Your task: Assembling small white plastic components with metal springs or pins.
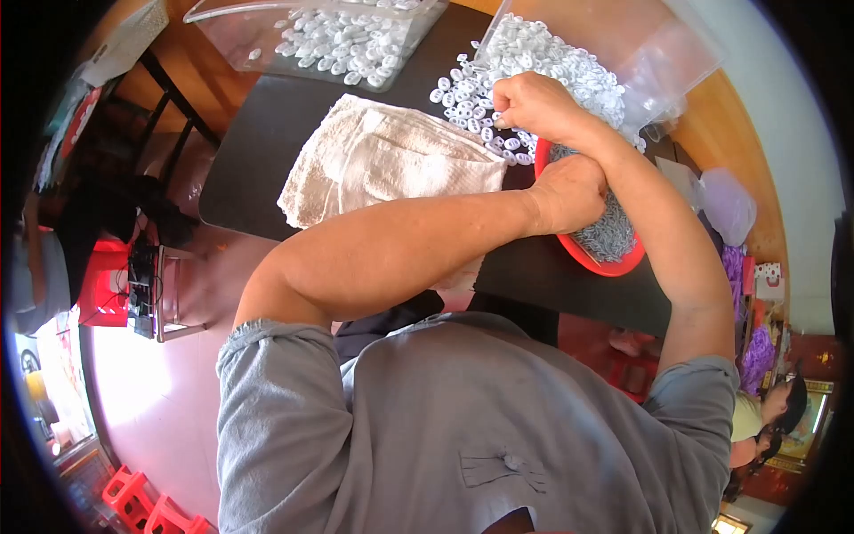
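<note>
My right hand [534, 102] is curled into a fist at the near edge of a heap of small white plastic rings [543, 58] on the dark table [267, 133]. Its fingertips pinch together at one of the rings. My left hand [569, 191] reaches across my body and lies knuckles up inside a red bowl [614, 264] filled with small grey metal parts [612, 233]. The left fingers are hidden under the hand, among the parts. The two wrists cross just above the bowl's rim.
A crumpled white towel [391, 160] lies left of the bowl. A clear tray [320, 36] with more white rings stands at the back, beside a clear plastic bag [640, 49]. Red stools [133, 507] stand on the floor. Another person [774, 409] is at the lower right.
</note>
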### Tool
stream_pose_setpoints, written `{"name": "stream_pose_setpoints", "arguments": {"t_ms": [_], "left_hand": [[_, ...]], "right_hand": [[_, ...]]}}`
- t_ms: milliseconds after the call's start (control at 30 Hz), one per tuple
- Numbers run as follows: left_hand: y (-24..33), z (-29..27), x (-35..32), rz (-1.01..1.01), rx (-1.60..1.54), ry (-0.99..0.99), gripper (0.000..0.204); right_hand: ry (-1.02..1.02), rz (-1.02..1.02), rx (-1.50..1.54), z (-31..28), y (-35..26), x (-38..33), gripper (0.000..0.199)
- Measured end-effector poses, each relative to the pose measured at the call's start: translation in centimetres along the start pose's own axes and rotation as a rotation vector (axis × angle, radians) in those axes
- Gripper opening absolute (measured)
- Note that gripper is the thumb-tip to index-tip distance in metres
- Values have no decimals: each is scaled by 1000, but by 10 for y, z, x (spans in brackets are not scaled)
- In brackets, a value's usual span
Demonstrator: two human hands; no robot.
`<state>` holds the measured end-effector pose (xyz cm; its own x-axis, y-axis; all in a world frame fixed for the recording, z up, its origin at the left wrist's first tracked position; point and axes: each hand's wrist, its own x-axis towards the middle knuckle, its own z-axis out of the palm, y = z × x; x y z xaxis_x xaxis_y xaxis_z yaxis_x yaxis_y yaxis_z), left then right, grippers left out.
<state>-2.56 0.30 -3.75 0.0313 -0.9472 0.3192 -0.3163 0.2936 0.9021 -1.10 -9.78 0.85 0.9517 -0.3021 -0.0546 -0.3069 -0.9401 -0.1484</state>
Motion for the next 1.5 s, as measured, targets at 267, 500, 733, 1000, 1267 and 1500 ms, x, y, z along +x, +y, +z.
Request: {"name": "stream_pose_setpoints", "arguments": {"t_ms": [267, 500, 733, 1000, 1267, 1500], "left_hand": [[-7, 3, -2, 6, -30, -34, 13], [15, -28, 3, -200, -356, 32, 11], [20, -32, 4, -339, -599, 162, 15], [23, -33, 4, -369, -591, 249, 17], [21, -31, 5, -381, -588, 267, 17], [22, -30, 3, -364, -607, 283, 16]], "right_hand": [[-4, -52, -46, 1, 1, -8, 19], [458, 90, 884, -53, 23, -74, 7], [595, 356, 1190, -23, 17, -143, 13], [740, 338, 1292, 5, 19, -141, 14], [786, 309, 1278, 7, 18, -141, 14], [791, 324, 1242, 8, 9, -139, 14]]}}
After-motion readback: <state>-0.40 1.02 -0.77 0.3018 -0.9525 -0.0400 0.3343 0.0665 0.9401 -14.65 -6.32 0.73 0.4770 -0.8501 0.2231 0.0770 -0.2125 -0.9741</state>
